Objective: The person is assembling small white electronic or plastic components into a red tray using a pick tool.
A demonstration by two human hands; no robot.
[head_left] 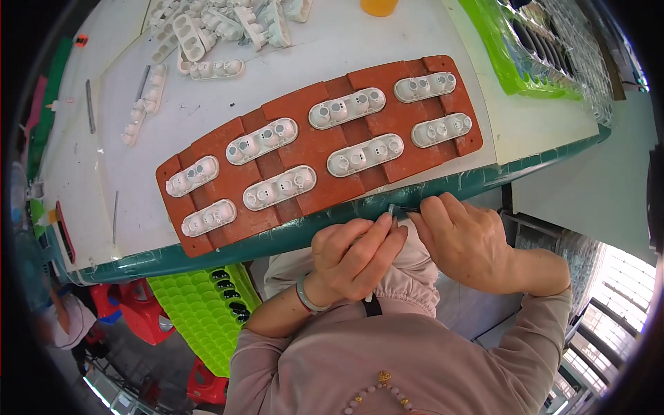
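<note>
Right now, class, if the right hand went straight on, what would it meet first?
The right hand would probably meet the small piece at the fingers of the left hand, though depth is unclear.

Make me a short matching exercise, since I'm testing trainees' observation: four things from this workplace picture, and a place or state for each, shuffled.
Things
1. Red-brown arched board
2. Bright green scalloped tray
3. Pile of loose white moulded pieces
4. Left hand

Places and states
A. On the white table, beyond the board
B. Near the right hand, with a pale bangle at its wrist
C. Bearing eight white oval pieces in two rows
D. Lower than the table, with glossy black pieces in a line

Pairs: 1-C, 2-D, 3-A, 4-B
</note>
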